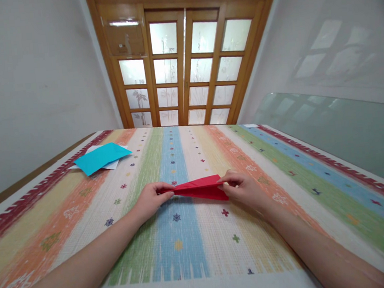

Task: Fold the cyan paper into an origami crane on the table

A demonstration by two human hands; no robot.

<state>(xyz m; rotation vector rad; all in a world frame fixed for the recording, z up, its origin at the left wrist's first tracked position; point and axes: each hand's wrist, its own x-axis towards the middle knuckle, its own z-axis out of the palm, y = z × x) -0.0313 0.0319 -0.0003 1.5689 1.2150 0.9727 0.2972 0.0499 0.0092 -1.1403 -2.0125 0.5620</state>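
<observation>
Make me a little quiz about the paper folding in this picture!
1. True or false: both hands hold the red paper.
2. Which hand pinches its pointed end? A) left hand B) right hand
3. What colour is the sheet lying far off to the left on the striped cloth?

Key: 1 true. 2 A. 3 blue, lying on top of white paper.
</observation>
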